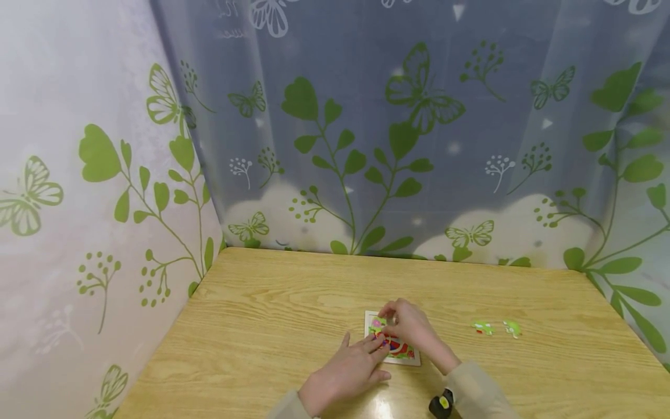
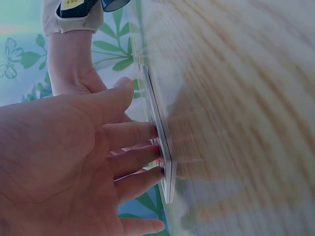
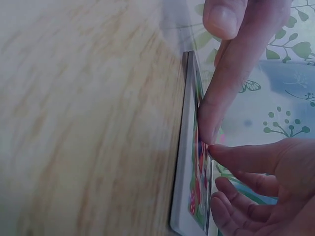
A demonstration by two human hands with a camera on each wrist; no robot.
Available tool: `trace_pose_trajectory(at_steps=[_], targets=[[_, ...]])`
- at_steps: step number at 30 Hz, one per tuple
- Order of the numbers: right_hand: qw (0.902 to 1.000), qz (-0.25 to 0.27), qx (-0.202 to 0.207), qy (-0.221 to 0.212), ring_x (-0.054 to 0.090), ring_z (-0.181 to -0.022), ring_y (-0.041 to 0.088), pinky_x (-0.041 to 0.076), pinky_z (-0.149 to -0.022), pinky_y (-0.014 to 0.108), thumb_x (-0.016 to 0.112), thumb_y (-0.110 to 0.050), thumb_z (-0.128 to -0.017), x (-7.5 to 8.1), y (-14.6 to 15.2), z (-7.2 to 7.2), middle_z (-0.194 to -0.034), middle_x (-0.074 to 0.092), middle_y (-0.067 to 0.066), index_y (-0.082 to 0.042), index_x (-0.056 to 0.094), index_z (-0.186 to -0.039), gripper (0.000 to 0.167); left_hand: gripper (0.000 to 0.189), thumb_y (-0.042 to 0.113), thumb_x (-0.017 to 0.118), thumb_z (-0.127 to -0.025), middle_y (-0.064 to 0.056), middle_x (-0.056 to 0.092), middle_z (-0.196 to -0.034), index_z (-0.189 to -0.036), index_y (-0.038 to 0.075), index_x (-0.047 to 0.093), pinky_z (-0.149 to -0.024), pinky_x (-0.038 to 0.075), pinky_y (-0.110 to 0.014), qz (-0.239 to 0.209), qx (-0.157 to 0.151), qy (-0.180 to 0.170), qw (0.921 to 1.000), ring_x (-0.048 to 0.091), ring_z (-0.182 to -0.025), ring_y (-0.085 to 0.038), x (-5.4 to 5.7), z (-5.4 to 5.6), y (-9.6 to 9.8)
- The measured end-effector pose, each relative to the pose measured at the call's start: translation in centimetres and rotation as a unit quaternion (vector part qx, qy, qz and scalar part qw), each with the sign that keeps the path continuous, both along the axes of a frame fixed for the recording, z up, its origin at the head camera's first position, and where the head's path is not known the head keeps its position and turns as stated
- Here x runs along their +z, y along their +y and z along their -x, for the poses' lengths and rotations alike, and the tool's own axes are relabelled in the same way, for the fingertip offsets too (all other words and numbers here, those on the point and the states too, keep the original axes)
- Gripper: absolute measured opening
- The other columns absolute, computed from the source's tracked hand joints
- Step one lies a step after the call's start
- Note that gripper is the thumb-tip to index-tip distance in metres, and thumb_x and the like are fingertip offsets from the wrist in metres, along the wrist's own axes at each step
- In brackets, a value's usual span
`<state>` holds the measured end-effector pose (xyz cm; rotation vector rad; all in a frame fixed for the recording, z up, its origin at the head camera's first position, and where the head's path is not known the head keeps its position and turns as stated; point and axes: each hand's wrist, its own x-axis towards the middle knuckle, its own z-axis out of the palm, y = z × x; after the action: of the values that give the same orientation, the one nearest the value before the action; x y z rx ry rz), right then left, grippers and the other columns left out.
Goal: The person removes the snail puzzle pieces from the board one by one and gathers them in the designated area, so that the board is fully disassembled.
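A small picture puzzle board [image 1: 412,359] with a pale frame and a red, green and blue picture lies on the table. My left hand [image 1: 349,368] rests on its near left part, fingers extended and fingertips on the picture. From the right, my right hand [image 1: 410,327] reaches over the far part of the board. In the right wrist view its thumb [image 3: 241,156] touches the picture surface and the other fingers bend close to it. Whether a puzzle piece is between them I cannot tell. Both hands cover much of the picture.
Two small green puzzle pieces, a left one [image 1: 483,327] and a right one [image 1: 512,329], lie apart on the wooden table [image 1: 282,302], right of the board. Behind and beside the table hang curtains [image 1: 335,174] printed with leaves and butterflies. A black device [image 1: 441,405] is at my right wrist.
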<state>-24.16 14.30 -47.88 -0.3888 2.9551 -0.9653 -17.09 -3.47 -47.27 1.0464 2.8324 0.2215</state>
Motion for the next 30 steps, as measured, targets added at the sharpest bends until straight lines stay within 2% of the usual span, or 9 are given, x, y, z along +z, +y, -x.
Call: trace_pose_trajectory(at_steps=[8, 13, 18, 23, 30], targets=[[0.9979, 0.064, 0.001, 0.007, 0.066, -0.078, 0.014, 0.056, -0.069, 0.033, 0.076, -0.004, -0.087, 0.0, 0.4, 0.5, -0.083, 0.07, -0.003, -0.013, 0.072, -0.088, 0.01, 0.059, 0.052, 0.05, -0.102, -0.002, 0.045, -0.157, -0.149, 0.017, 0.053, -0.111, 0.037, -0.064, -0.002, -0.003, 0.005, 1.0, 0.042, -0.145, -0.019, -0.2, 0.1, 0.0], [0.9898, 0.141, 0.016, -0.018, 0.073, -0.082, 0.025, 0.06, -0.068, 0.033, 0.071, -0.005, -0.093, 0.5, 1.3, 0.8, -0.096, 0.075, 0.01, -0.006, 0.076, -0.096, 0.006, 0.059, 0.051, 0.049, -0.102, -0.002, 0.045, -0.156, -0.149, 0.016, 0.053, -0.111, 0.037, -0.064, -0.003, -0.005, 0.008, 1.0, 0.043, -0.144, -0.019, -0.4, 0.1, 0.0], [0.9765, 0.206, 0.033, -0.053, 0.075, -0.08, 0.032, 0.062, -0.069, 0.038, 0.067, -0.005, -0.097, 0.9, 2.3, 1.3, -0.102, 0.073, 0.021, 0.005, 0.073, -0.106, 0.015, 0.058, 0.049, 0.051, -0.103, -0.002, 0.045, -0.157, -0.149, 0.015, 0.053, -0.112, 0.036, -0.064, -0.007, -0.002, 0.009, 0.9999, 0.042, -0.145, -0.019, -0.4, 0.1, 0.0], [0.9734, 0.22, 0.025, -0.057, 0.075, -0.079, 0.032, 0.063, -0.071, 0.041, 0.066, -0.004, -0.097, 1.5, 3.1, 1.5, -0.105, 0.073, 0.023, 0.007, 0.072, -0.109, 0.017, 0.058, 0.05, 0.05, -0.103, -0.002, 0.045, -0.157, -0.149, 0.016, 0.052, -0.112, 0.036, -0.064, -0.006, 0.001, 0.007, 1.0, 0.042, -0.145, -0.019, -0.3, 0.0, 0.0], [0.976, 0.212, 0.002, -0.052, 0.074, -0.077, 0.028, 0.063, -0.071, 0.041, 0.067, -0.003, -0.096, 2.0, 4.4, 1.4, -0.1, 0.073, 0.02, 0.006, 0.073, -0.107, 0.016, 0.059, 0.052, 0.05, -0.102, 0.001, 0.045, -0.157, -0.149, 0.018, 0.052, -0.113, 0.036, -0.062, -0.002, 0.007, 0.006, 1.0, 0.041, -0.145, -0.017, -0.1, 0.0, 0.1]])
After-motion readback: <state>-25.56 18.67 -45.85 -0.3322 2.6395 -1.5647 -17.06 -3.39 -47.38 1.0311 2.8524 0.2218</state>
